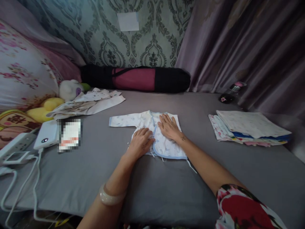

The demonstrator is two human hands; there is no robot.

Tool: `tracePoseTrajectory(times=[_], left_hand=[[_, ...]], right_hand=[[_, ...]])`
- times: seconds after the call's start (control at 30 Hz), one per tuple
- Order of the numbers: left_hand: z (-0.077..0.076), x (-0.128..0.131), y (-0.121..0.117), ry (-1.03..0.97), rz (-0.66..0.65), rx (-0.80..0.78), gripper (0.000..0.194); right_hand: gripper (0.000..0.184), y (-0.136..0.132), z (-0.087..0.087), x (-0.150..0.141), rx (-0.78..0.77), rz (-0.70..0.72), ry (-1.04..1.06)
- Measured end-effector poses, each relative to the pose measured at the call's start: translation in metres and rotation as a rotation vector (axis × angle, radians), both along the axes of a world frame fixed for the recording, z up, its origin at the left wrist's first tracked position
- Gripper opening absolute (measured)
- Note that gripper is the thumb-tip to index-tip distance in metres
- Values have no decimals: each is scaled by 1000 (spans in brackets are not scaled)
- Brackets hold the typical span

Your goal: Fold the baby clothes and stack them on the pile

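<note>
A small white baby wrap shirt (164, 148) with a pale blue print, blue edging and thin white ties lies on the grey sheet in front of me. Its one visible sleeve stretches out to the left, while the other is not seen sticking out on the right. My left hand (141, 142) rests on the lower left part of the shirt, palm down and fingers slightly bent. Farther up, on the chest near the right side, my right hand (169, 127) lies flat with its fingers spread. Neither hand grips the cloth visibly.
Folded cloths (252, 124) are stacked at right, near a dark bottle (226, 98). At left lie a crumpled garment (95, 103), plush toys (69, 89), a white power bank (47, 135), and a power strip (19, 146) with cables. A black-and-red long bag (133, 79) lies along the wall.
</note>
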State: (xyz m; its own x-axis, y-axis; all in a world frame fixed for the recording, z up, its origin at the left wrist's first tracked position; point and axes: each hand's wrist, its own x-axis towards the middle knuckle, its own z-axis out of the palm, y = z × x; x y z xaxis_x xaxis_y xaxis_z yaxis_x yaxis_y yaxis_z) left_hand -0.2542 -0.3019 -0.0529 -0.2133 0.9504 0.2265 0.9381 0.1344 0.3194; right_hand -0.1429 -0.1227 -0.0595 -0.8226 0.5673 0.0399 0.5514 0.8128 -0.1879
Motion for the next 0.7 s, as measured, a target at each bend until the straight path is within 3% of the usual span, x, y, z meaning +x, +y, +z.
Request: tracePoseTrajectory(times=[0.23,0.43,0.7], left_hand=[[1,-2,0,1,-1,-29,33],[-7,-3,0,-3,30,-3,39],[-15,1,2,13,99,-139,51]], right_hand=[[62,-3,-3,-2,21,-20,19],[66,9,3,4,-71,32,-27],[67,27,-12,18,82,-78,3]])
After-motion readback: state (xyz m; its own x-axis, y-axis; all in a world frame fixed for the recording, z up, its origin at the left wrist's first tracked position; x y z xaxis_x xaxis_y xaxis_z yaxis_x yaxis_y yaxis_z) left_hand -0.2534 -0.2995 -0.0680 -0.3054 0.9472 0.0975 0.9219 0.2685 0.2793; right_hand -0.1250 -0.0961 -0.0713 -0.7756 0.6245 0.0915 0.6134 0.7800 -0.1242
